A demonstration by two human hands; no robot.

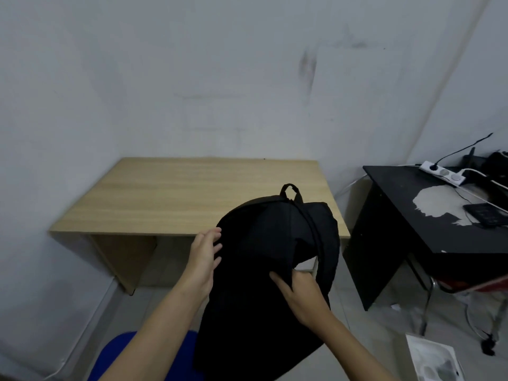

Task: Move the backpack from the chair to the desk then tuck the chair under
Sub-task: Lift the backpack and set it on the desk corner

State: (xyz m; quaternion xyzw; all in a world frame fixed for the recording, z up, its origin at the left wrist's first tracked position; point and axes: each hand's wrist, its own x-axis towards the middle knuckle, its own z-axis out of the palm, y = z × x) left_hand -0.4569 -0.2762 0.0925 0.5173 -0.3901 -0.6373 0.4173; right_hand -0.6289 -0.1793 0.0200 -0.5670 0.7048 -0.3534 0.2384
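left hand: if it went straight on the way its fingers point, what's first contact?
The backpack. The left hand points up and to the right, with its fingertips at the bag's left side, so it would press straight into the fabric. The wooden desk lies beyond; how far is unclear.

Both hands hold the black backpack [272, 270] above the blue chair [121, 356], before the wooden desk [176, 199].

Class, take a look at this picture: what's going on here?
A person holds a black backpack with both hands, above a blue chair. The right hand grips its fabric, and the left hand presses flat against its side. The wooden desk stands just ahead, against the wall. The backpack is not yet set down on it.
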